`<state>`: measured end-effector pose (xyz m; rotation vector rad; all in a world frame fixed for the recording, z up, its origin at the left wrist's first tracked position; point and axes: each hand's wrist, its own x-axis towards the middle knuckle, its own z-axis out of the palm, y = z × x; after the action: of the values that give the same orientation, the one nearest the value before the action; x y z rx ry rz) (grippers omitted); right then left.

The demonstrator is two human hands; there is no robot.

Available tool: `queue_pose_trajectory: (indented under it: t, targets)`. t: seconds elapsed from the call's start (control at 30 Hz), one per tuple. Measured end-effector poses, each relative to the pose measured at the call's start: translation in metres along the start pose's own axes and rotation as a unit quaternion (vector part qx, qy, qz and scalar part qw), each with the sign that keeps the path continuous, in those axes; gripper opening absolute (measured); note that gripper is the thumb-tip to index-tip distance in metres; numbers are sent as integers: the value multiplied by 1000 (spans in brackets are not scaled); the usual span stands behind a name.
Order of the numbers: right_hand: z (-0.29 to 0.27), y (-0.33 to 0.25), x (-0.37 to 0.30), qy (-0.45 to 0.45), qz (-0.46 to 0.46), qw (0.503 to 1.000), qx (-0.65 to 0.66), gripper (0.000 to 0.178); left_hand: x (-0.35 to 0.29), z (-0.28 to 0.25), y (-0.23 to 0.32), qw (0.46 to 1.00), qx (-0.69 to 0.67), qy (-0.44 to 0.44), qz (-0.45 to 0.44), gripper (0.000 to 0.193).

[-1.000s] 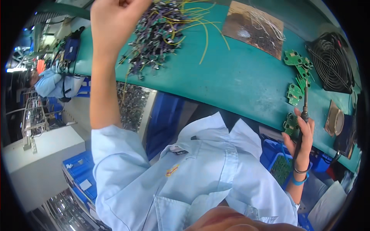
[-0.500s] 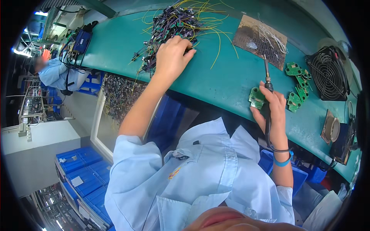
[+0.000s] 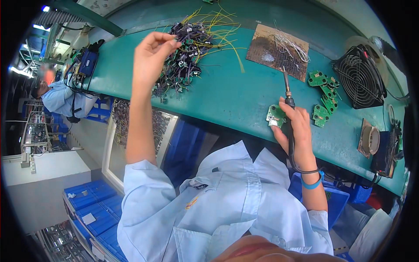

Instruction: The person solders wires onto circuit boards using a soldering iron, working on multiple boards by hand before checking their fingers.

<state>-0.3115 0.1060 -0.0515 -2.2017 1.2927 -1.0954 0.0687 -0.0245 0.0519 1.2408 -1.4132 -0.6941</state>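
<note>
My left hand (image 3: 150, 61) is raised at the left edge of a pile of small connector boards with dark cables and yellow wires (image 3: 187, 48). Its thumb and fingers are pinched together; whatever lies between them is too small to make out. In my right hand (image 3: 301, 131) is a soldering iron (image 3: 286, 83), its metal tip pointing away from me over the bench. Against the thumb and fingertips of that same hand rests a green circuit board (image 3: 274, 116), lying on the green bench top (image 3: 227, 91).
Beyond the iron's tip lies a brown board (image 3: 262, 48) with whitish wire on it. Several green circuit boards (image 3: 323, 96) and a black fan (image 3: 360, 76) stand at the right. A tray of cable parts (image 3: 163, 131) sits below the bench. A co-worker (image 3: 63, 94) sits far left.
My left hand has shifted left from the top of the pile to its left side, fingers now pinched. My right hand keeps its hold on the iron beside the board. The whole view has shifted slightly.
</note>
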Motion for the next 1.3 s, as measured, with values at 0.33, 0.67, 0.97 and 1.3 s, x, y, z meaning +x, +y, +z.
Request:
queue_pose_trajectory:
  t: [0.33,0.67,0.97,1.3]
  targets:
    - [1,-1,3,-8,-1,1000,-4,66,2,-9,20,955,89,136,249,20]
    - [-4,0,8,12,5,1000,14,60,-70,53,-15,904,-427,-19,-30,22]
    - [-3,-33,21,201,9,950,239,48,-162,155,-20,840,-497,-131,-178,41]
    - [-5,-49,44,79,-28,959,270,54,-183,157,-13,882,-370,-215,-199,34]
